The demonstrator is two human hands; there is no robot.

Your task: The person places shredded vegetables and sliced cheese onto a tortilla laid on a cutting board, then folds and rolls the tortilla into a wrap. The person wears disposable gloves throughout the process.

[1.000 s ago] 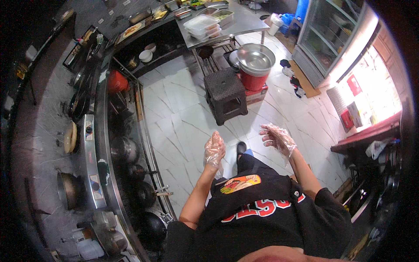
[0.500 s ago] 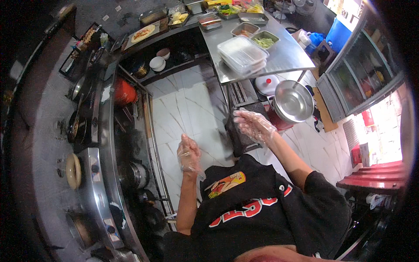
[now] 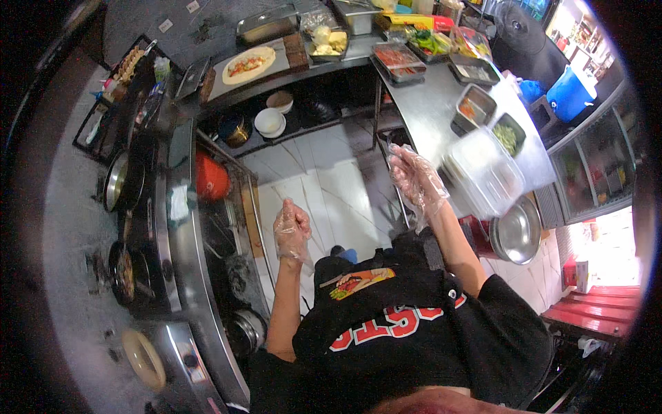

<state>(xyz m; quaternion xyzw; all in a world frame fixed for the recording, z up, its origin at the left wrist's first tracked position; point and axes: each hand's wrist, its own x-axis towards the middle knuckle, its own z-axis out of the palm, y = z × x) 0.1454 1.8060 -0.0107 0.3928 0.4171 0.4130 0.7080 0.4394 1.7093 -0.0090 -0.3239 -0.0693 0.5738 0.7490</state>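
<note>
My left hand [image 3: 292, 229], in a clear plastic glove, is held in the air over the tiled floor. Its fingers are curled in, and nothing shows in them. My right hand [image 3: 418, 181] wears the same kind of glove. Its fingers are loosely stretched and nothing is in them; it hovers beside the steel table [image 3: 431, 124], close to stacked clear plastic containers [image 3: 483, 172]. On the far counter a flatbread with a reddish filling [image 3: 249, 65] lies on a board, away from both hands.
A stove [image 3: 186, 234] with pans [image 3: 124, 272] runs along my left. Bowls [image 3: 269, 122] sit on a shelf under the far counter. The table bears metal trays [image 3: 476, 107] and green vegetables [image 3: 431, 43]. A large steel pot [image 3: 517, 231] stands at right, near a glass-front fridge [image 3: 596, 159].
My view has shifted forward, so the far counter and table appear nearer. Both gloved hands remain raised, with the right one now beside the table's edge.
</note>
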